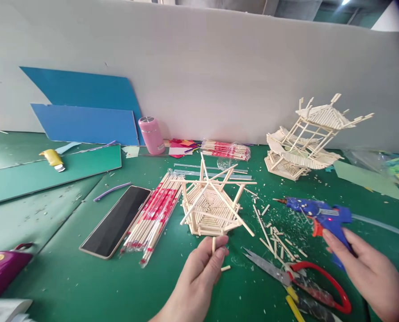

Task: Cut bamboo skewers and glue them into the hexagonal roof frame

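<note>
My left hand (202,270) pinches a short wooden stick (214,245) between thumb and fingers, just in front of a stick-built model (209,210). That model has a many-sided base, upright posts and long sticks crossing at its top. My right hand (363,264) is wrapped round the handle of a blue glue gun (320,212), whose nozzle points left above the table. A small red light shows on the gun's body. Red-handled scissors (296,277) lie between my hands with blades apart. Cut stick pieces (278,243) are scattered behind them.
Left of the model lie bagged sticks (155,210) and a phone (117,221). Farther back stand a pink flask (151,135), blue boards (88,123) and a taller stick pavilion (313,138). A yellow utility knife (53,159) rests on a green board (85,165).
</note>
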Motion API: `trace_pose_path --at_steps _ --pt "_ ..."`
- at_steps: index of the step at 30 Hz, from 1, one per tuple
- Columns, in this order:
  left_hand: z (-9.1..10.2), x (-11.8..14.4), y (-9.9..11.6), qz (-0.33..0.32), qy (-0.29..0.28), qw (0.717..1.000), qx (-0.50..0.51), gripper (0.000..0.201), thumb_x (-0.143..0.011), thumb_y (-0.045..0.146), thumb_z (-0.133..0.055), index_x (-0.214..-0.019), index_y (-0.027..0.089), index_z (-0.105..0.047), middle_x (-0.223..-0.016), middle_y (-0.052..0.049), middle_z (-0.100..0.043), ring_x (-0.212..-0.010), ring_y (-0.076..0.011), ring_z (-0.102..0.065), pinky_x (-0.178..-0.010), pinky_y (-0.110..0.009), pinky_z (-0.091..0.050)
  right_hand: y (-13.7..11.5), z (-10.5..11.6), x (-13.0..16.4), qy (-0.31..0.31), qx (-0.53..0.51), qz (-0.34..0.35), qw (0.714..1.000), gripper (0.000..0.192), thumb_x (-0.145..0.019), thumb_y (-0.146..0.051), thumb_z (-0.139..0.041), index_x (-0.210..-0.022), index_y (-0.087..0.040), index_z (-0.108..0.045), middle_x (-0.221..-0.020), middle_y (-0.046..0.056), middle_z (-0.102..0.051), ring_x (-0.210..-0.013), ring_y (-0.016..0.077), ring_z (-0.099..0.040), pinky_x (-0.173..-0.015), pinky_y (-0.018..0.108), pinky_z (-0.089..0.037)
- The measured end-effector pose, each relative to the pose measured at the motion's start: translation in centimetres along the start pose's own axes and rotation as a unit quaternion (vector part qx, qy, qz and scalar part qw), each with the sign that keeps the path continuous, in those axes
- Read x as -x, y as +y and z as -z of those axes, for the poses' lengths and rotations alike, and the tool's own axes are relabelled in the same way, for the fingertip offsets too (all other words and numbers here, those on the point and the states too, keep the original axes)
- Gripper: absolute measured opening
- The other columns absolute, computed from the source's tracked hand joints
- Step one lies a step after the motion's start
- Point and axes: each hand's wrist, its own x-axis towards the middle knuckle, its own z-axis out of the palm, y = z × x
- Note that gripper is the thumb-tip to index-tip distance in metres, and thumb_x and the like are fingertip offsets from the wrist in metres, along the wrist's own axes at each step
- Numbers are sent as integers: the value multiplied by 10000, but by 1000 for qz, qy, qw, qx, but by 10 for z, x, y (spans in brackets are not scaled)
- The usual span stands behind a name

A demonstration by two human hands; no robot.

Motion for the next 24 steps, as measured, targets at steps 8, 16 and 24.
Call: trace_pose_path --at_steps 8,16,24 --pt "3 0 -9 -59 -120 975 -177 406 -807 522 -480 -924 188 -680 -476 32 -447 -439 -114 -352 -448 -224 -294 29 -18 20 -20 108 -17 994 121 -839 -375 -489 -836 -276 -557 -719 44 -669 -492 173 -638 -352 202 -457" --pt "-1 0 8 -178 -209 880 -388 246 -835 194 -448 -765 178 -683 -699 -64 -575 -578 -169 -501 -533 -236 -378 -96 -9 22 -66 -42 330 941 206 -794 -173 -561 -960 -284 -614 -797 18 -641 -757 177 -597 -641 280 -501" --pt "18 15 39 -99 -139 913 -372 280 -765 147 -480 -487 170 -513 -510 47 -307 -507 -114 -260 -438 -221 -219 -142 -33 18 -121 -53 413 901 240 -844 -159 -438 -768 -229 -655 -671 -1 -626 -625 148 -547 -565 288 -414"
